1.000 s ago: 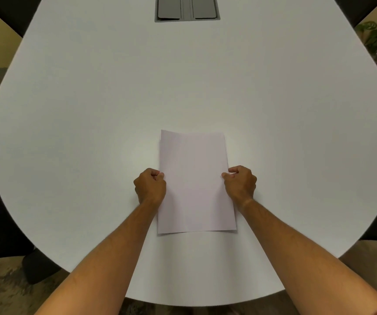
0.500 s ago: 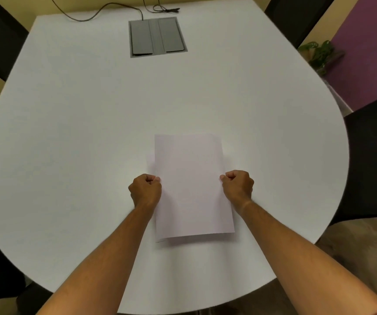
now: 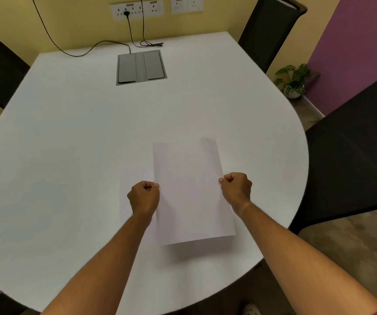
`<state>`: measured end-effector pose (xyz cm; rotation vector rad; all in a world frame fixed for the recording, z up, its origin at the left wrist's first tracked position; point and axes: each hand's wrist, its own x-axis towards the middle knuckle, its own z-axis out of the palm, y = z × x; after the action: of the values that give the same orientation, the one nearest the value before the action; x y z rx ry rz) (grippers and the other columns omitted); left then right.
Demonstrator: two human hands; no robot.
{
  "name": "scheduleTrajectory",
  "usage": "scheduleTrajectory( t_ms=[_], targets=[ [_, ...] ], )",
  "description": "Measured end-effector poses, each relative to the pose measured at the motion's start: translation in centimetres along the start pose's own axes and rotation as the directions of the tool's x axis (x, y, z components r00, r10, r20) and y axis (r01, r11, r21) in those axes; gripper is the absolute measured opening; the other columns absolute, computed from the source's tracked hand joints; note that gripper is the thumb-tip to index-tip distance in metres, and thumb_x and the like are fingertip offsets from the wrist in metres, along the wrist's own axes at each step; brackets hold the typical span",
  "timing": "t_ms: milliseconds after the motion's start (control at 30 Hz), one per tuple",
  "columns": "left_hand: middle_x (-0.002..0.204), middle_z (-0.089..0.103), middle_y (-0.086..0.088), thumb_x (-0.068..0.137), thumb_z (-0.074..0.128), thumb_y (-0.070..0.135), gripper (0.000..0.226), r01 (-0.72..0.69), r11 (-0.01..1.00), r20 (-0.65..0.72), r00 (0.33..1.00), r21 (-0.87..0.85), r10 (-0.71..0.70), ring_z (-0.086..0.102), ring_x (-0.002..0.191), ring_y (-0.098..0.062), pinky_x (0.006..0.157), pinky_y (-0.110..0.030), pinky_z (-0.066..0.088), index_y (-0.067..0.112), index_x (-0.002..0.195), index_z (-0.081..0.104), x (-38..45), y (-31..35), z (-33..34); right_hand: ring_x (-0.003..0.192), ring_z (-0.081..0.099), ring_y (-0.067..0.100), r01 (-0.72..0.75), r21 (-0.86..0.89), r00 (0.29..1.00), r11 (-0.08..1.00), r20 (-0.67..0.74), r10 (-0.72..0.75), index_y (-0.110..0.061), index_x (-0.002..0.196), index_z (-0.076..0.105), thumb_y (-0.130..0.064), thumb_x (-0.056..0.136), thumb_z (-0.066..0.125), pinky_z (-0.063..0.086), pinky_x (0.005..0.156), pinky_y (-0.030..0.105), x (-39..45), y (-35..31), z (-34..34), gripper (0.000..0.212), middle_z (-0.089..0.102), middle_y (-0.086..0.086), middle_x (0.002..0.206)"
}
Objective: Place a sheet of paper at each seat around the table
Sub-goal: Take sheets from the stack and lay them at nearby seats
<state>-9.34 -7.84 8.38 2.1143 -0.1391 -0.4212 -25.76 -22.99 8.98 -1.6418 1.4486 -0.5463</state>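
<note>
I see both fists closed on a sheet of paper [image 3: 189,189], left hand [image 3: 143,197] and right hand [image 3: 236,189] pinching its side edges, held just above the white table [image 3: 69,155], nearer me than the grey cable hatch [image 3: 140,67].

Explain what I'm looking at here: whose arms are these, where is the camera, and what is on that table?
No machine here: a person wears a camera on the head, looking forward and down, so the arms reaching in are their own. The left hand and right hand each pinch a side edge of a sheet of paper, lifted slightly above the white table; its shadow shows below it. A second sheet seems to lie flat on the table beside the left hand. Farther back is a grey cable hatch set into the tabletop. Black chairs stand around; a potted plant sits on the floor.
</note>
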Motion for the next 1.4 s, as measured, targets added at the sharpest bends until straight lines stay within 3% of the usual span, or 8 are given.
scheduleTrajectory(
  t_ms=[200, 467, 667, 767, 900, 1067, 1267, 1400],
  targets=[
    [0.077, 0.064, 0.000, 0.088, 0.065, 0.014, 0.007, 0.025, 0.999, -0.057, 0.998, -0.043, -0.028, 0.061, 0.074, -0.017, 0.073, -0.028, 0.050, 0.010, 0.082, 0.068, -5.6, 2.2, 4.6, 0.069, 0.064, 0.027, 0.053, 0.003, 0.996, 0.999, 0.078, -0.053, 0.010, 0.074, 0.065, -0.008, 0.089, 0.065, 0.053, 0.070, 0.027, 3.2, 2.3, -6.2, 0.023, 0.069, 0.021, 0.078],
    [0.076, 0.064, 0.000, 0.088, 0.065, 0.013, 0.011, 0.096, 0.986, -0.085, 0.991, -0.135, -0.108, 0.060, 0.071, -0.014, 0.066, -0.024, 0.047, 0.014, 0.077, 0.066, -8.3, 4.2, 9.6, 0.065, 0.061, 0.020, 0.092, -0.020, 0.989, 0.996, 0.121, -0.089, 0.009, 0.072, 0.066, -0.008, 0.088, 0.065, 0.049, 0.064, 0.024, 8.4, 2.9, -10.1, 0.023, 0.069, 0.017, 0.075],
    [0.080, 0.067, 0.000, 0.086, 0.067, 0.012, 0.013, 0.189, 0.960, -0.039, 0.979, -0.206, -0.201, 0.063, 0.075, -0.015, 0.063, -0.021, 0.047, 0.016, 0.074, 0.067, -6.6, 4.7, 12.9, 0.073, 0.064, 0.022, 0.091, -0.051, 0.989, 0.995, 0.122, -0.084, 0.006, 0.073, 0.068, -0.009, 0.086, 0.065, 0.053, 0.071, 0.028, 13.3, 2.1, -10.0, 0.020, 0.070, 0.010, 0.076],
    [0.076, 0.068, -0.001, 0.086, 0.068, 0.013, 0.012, 0.232, 0.939, -0.002, 0.971, -0.253, -0.240, 0.065, 0.071, -0.017, 0.061, -0.022, 0.050, 0.013, 0.073, 0.069, -5.2, 5.0, 14.8, 0.070, 0.062, 0.025, 0.099, -0.098, 0.990, 0.990, 0.111, -0.088, 0.011, 0.072, 0.064, -0.008, 0.085, 0.062, 0.055, 0.070, 0.033, 15.8, 1.5, -9.8, 0.023, 0.067, 0.016, 0.072],
    [0.080, 0.070, -0.002, 0.086, 0.067, 0.011, 0.010, 0.280, 0.913, 0.072, 0.960, -0.297, -0.271, 0.070, 0.077, -0.023, 0.073, -0.032, 0.059, 0.011, 0.075, 0.069, -3.9, 5.3, 17.4, 0.080, 0.067, 0.031, 0.122, -0.156, 0.989, 0.980, 0.103, -0.106, 0.009, 0.073, 0.066, -0.009, 0.086, 0.063, 0.058, 0.077, 0.039, 19.3, 1.0, -9.3, 0.022, 0.070, 0.018, 0.079],
    [0.087, 0.071, -0.005, 0.086, 0.068, 0.010, 0.006, 0.329, 0.888, 0.099, 0.944, -0.321, -0.314, 0.070, 0.074, -0.019, 0.059, -0.019, 0.055, 0.005, 0.083, 0.071, -3.1, 5.7, 19.6, 0.082, 0.065, 0.024, 0.132, -0.215, 0.986, 0.968, 0.126, -0.106, 0.003, 0.076, 0.070, -0.010, 0.086, 0.064, 0.053, 0.077, 0.031, 23.3, 0.5, -8.3, 0.017, 0.071, 0.012, 0.083],
    [0.082, 0.071, -0.008, 0.085, 0.069, 0.009, 0.010, 0.422, 0.834, 0.101, 0.904, -0.354, -0.415, 0.071, 0.070, -0.020, 0.066, -0.026, 0.059, 0.006, 0.075, 0.070, -2.3, 6.1, 23.1, 0.082, 0.062, 0.022, 0.184, -0.260, 0.971, 0.948, 0.194, -0.136, 0.001, 0.081, 0.072, -0.010, 0.088, 0.065, 0.049, 0.076, 0.028, 28.0, 0.8, -6.4, 0.015, 0.071, 0.012, 0.088],
    [0.076, 0.071, -0.007, 0.084, 0.071, 0.008, 0.016, 0.479, 0.795, 0.084, 0.870, -0.372, -0.486, 0.071, 0.062, -0.015, 0.064, -0.026, 0.060, 0.008, 0.068, 0.068, -1.7, 6.4, 25.4, 0.088, 0.065, 0.025, 0.210, -0.279, 0.959, 0.937, 0.243, -0.142, -0.001, 0.081, 0.072, -0.010, 0.087, 0.064, 0.054, 0.082, 0.034, 31.0, 1.2, -5.2, 0.014, 0.071, 0.012, 0.089]
  ],
)
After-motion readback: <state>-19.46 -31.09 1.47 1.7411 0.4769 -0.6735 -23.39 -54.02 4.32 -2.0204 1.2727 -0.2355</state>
